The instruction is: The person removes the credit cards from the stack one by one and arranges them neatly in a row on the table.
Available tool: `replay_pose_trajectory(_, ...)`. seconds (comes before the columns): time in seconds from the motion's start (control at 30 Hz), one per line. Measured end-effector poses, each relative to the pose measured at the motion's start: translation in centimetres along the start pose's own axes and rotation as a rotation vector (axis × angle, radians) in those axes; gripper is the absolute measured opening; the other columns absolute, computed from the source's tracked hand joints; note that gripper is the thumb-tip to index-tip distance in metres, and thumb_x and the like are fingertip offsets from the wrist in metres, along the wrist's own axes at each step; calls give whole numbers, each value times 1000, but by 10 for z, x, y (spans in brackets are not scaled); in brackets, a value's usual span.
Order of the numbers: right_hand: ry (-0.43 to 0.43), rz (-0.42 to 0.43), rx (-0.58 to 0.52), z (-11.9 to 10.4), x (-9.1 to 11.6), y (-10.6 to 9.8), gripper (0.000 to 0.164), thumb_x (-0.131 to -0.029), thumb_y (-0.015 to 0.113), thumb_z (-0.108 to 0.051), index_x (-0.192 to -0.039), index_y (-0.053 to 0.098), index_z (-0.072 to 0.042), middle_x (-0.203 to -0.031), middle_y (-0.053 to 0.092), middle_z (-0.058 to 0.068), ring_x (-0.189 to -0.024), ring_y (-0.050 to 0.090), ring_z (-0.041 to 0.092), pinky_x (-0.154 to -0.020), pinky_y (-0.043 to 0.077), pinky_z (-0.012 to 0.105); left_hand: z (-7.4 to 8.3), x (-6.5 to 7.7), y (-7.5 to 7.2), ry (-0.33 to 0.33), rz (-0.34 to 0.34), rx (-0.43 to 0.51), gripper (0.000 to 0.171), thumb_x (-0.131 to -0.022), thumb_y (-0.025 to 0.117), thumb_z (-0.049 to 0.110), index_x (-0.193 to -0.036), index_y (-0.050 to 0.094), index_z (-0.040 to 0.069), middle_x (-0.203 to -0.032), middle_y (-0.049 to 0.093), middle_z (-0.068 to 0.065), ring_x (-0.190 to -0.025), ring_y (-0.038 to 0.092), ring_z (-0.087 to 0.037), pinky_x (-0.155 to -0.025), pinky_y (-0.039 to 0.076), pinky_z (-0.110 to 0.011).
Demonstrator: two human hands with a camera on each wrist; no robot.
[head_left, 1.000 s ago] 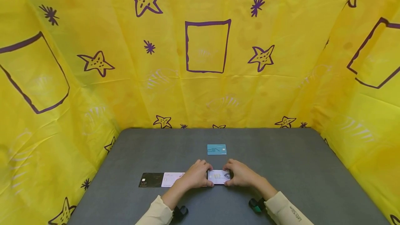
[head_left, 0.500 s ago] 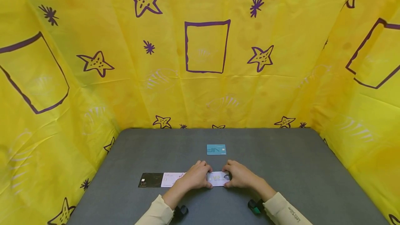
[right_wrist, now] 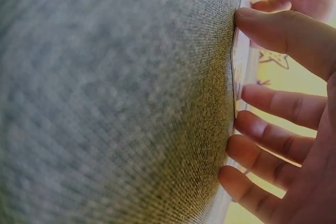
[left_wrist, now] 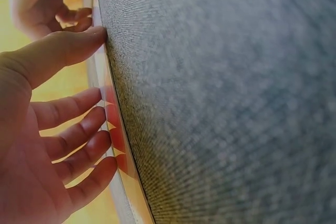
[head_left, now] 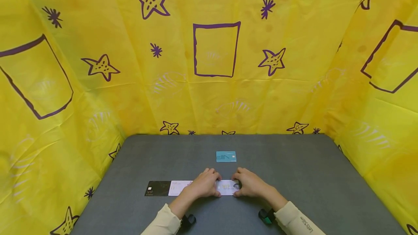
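In the head view a white VIP card (head_left: 226,188) lies flat at the table's middle, between both hands. My left hand (head_left: 205,184) holds its left end, thumb at the near edge and fingers at the far edge. My right hand (head_left: 252,184) holds the right end in the same way. A white card with pink-red print (head_left: 177,188) is partly hidden under the left hand; left of it, edge to edge, lies a black VIP card (head_left: 157,188). In the left wrist view, a red-patterned card (left_wrist: 116,129) shows beside the left fingertips. Whether the white cards touch is hidden.
Beyond the hands a teal VIP card (head_left: 226,156) lies alone on the grey table (head_left: 294,162). Yellow cloth (head_left: 215,100) with purple drawings hangs behind the table and along both sides. Dark straps (head_left: 267,216) sit at the wrists.
The held white card has shifted slightly left and toward the person, both hands moving with it. The teal, black and pink-printed cards have stayed in place.
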State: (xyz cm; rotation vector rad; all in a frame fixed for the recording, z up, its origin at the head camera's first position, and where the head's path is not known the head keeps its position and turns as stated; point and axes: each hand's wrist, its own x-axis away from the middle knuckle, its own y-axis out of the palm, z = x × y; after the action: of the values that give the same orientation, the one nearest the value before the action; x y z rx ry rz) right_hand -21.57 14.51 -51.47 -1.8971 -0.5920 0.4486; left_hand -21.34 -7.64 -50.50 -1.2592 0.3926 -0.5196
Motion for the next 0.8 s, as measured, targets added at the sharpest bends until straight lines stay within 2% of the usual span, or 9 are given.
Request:
replay_pose_trajectory(0.47, 21, -20, -31, 1, 0, 0, 44, -72, 85, -32, -107, 69, -10, -90, 51, -4, -78, 43, 7, -67, 36, 22, -1, 1, -1, -9, -10, 14, 48, -69, 85, 36, -107, 68, 12, -97, 59, 0, -90, 50, -15, -79, 44, -31)
replay_pose_trajectory(0.8, 9, -5, -21, 0, 1, 1, 43, -72, 84, -31, -107, 70, -10, -91, 51, -3, -78, 43, 7, -67, 36, 22, -1, 1, 0, -24, -14, 26, 48, -70, 85, 35, -108, 68, 12, -98, 59, 0, -92, 50, -16, -81, 45, -32)
